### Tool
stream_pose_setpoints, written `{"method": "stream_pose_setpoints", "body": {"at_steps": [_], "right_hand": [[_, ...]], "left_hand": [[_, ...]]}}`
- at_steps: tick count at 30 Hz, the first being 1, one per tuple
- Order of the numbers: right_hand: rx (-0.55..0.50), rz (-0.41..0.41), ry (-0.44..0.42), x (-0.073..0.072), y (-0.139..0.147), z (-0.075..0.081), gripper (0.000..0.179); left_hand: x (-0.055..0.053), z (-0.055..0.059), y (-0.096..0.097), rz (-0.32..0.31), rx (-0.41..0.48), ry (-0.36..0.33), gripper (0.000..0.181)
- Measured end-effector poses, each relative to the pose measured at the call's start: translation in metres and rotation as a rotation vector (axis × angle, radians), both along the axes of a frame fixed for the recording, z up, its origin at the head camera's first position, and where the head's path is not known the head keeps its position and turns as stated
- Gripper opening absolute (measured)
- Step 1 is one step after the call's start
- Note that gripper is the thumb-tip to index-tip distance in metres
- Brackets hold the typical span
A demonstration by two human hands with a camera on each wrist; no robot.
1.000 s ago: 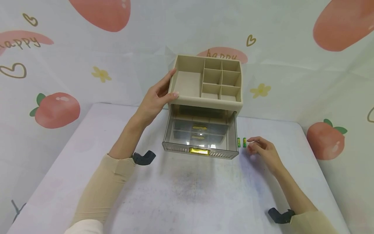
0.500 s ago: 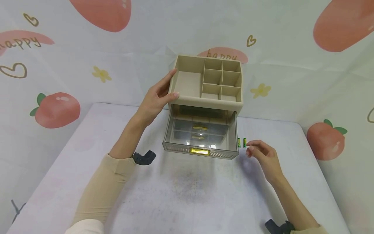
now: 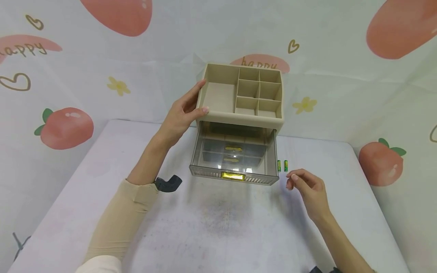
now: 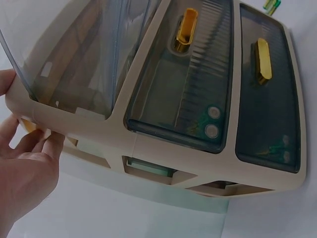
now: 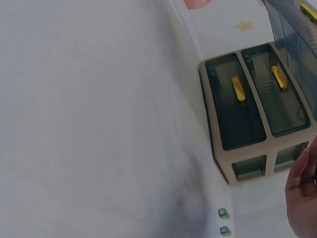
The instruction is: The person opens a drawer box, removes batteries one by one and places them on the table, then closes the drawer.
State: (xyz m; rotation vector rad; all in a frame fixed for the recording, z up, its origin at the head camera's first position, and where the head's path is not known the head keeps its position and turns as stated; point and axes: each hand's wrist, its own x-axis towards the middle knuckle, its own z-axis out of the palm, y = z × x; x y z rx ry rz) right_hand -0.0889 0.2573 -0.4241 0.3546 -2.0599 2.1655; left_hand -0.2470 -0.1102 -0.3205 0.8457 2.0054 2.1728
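Observation:
A beige desk organizer (image 3: 240,120) stands at the table's back, its clear top drawer (image 3: 233,181) pulled out. My left hand (image 3: 177,119) grips its upper left side, thumb over the front rim; in the left wrist view the left hand (image 4: 29,173) touches the side wall. My right hand (image 3: 310,195) is in the air to the right of the drawer, fingers loosely bent and holding nothing visible. Two green batteries, a left one (image 3: 279,166) and a right one (image 3: 286,166), stand or lie beside the drawer, apart from that hand.
Two lower drawers, a middle one (image 4: 183,84) and a bottom one (image 4: 270,109), are shut. Round silvery ends (image 4: 213,113) show through the middle one. Open compartments (image 3: 248,89) divide the organizer's top. A patterned cloth (image 3: 153,64) hangs behind the table (image 3: 191,227).
My right hand has drawn back from the two batteries, toward the near side of the table. My left hand and the organizer have stayed in place.

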Motion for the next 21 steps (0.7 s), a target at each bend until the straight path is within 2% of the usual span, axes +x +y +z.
{"method": "stream_pose_setpoints", "body": {"at_steps": [11, 17, 21], "right_hand": [[-0.023, 0.066, 0.054, 0.016, -0.017, -0.001, 0.037], [-0.126, 0.175, 0.158, 0.023, -0.028, 0.001, 0.044], [-0.138, 0.206, 0.173, 0.027, -0.036, 0.004, 0.048]], "left_hand": [[0.000, -0.001, 0.000, -0.003, 0.008, 0.006, 0.069], [0.000, -0.001, -0.001, 0.003, 0.005, -0.014, 0.070], [-0.001, -0.001, -0.001, 0.003, 0.007, -0.009, 0.070]]}}
